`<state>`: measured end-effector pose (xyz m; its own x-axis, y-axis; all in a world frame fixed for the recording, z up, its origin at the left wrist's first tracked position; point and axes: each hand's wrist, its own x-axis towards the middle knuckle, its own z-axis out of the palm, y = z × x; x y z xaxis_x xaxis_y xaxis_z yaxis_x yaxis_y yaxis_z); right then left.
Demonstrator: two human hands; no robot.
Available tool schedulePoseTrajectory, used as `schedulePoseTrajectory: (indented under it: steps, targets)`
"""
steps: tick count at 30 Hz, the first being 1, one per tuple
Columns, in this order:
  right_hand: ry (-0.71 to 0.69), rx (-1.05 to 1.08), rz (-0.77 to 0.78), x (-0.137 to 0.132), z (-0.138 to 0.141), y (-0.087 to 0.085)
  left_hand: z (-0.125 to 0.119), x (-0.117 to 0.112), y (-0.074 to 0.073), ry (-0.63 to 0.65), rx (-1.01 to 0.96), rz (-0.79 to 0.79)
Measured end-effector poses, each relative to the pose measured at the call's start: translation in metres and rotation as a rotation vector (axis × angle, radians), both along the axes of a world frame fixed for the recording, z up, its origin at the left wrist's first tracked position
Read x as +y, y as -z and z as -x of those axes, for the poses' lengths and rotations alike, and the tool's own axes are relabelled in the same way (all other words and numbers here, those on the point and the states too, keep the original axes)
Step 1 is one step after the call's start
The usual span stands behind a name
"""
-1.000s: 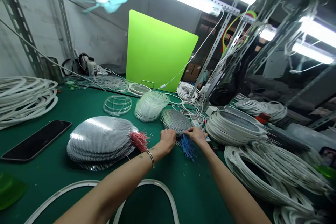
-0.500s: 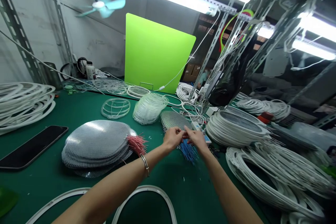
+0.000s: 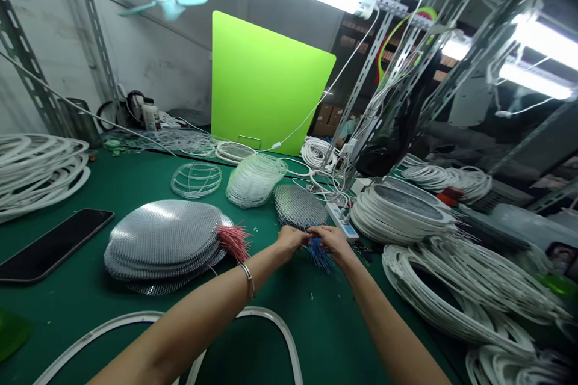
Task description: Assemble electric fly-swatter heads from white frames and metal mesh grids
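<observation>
Workshop bench with a dark green mat [image 3: 67, 319] under bright fluorescent tubes, and it's packed with wire and mesh parts. Main change from a second ago: the hands have drawn in a bit tighter, so the left hand [image 3: 291, 239] and right hand [image 3: 332, 242] now sit almost side by side, fingers curled inward and pinching toward the same spot instead of being spread. Can't really tell what's between the fingertips, since it's tiny and partly hidden, but they're right at the top of a tuft of thin blue wires [image 3: 321, 257] hanging out below the hands. That tuft sits at the near edge of a round grey diamond-pattern mesh disc [image 3: 298, 206], which lies just past the fingers. A white power strip [image 3: 342, 221] is just beyond the right hand, with a stack of white plastic-edged rings [image 3: 397, 219] past it. Over to the left, there's a pile of silver mesh discs [image 3: 162, 240] with a tuft of pink wires [image 3: 233, 242] poking out, plus a black smartphone [image 3: 54, 245] lying flat on the mat.
</observation>
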<state>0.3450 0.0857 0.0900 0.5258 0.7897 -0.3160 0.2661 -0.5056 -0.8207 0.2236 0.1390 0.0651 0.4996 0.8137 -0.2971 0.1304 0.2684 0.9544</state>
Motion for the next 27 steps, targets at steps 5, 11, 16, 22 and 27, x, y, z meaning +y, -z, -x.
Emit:
schedulePoseTrajectory:
  steps: [5, 11, 16, 22, 27]
  targets:
    - [0.095, -0.044, -0.048, -0.008, -0.005, 0.005, -0.002, 0.011, -0.038, 0.003, -0.207, -0.017]
    - [0.185, 0.143, -0.22, 0.012, 0.0, -0.016, -0.006, 0.014, -0.052, 0.003, -0.312, -0.026]
    - [0.194, 0.478, -0.324, 0.06, 0.009, -0.036, 0.009, -0.006, -0.023, 0.004, -0.223, -0.053]
    - [0.138, 0.75, -0.489, 0.018, 0.031, -0.044, 0.061, -0.007, -0.034, -0.112, -0.216, -0.031]
    - [0.043, 0.922, -0.43, -0.071, 0.082, -0.043, 0.105, -0.025, -0.063, -0.112, -0.308, 0.01]
